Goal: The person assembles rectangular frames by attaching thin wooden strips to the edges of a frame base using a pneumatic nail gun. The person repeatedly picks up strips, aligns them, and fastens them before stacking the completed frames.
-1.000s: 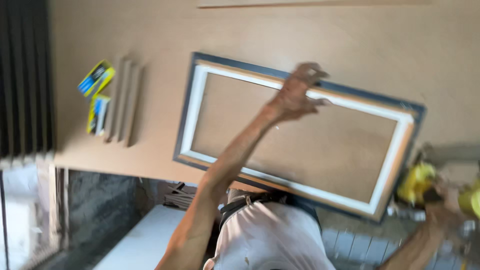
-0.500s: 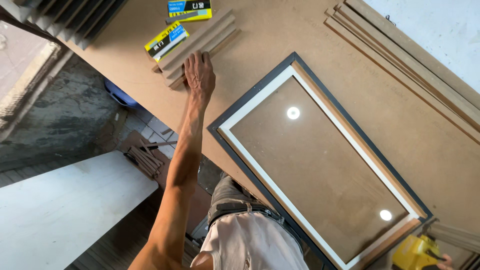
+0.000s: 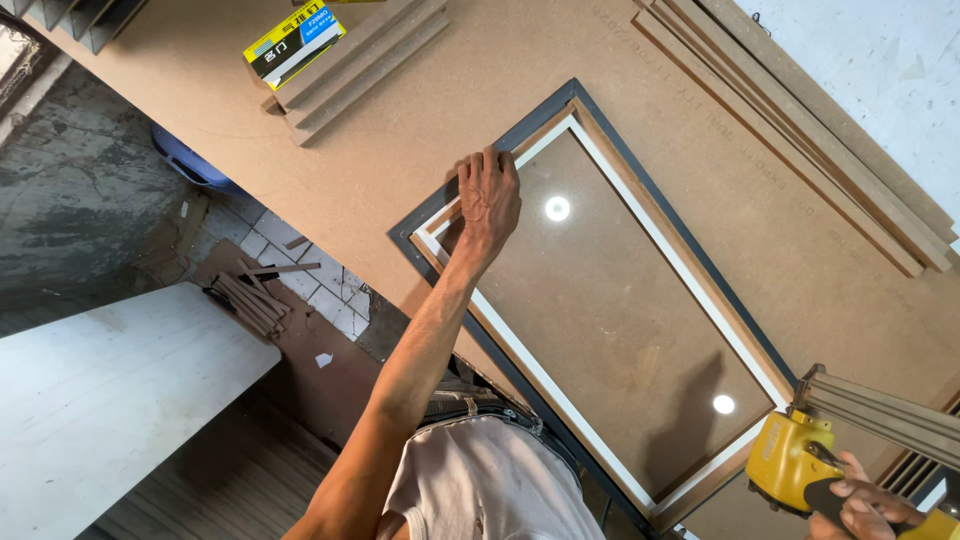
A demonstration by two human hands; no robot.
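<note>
I see the left hand (image 3: 488, 200) has moved off the wood strips (image 3: 355, 62) since 0.5 s ago, now flat, fingers spread, pressing the top corner of the frame (image 3: 690, 280) on the board table (image 3: 420, 140). Right hand (image 3: 865, 503) is closed round the yellow nail gun (image 3: 800, 462) at frame's lower corner. Count: 1 rect. glazed frame w/ dark outer edge, white inner trim, 3 strips, 1 yellow box (image 3: 297, 42).

Brown board bench (image 3: 420, 140) carries frame (image 3: 600, 300), strips (image 3: 360, 60), box (image 3: 295, 42).
</note>
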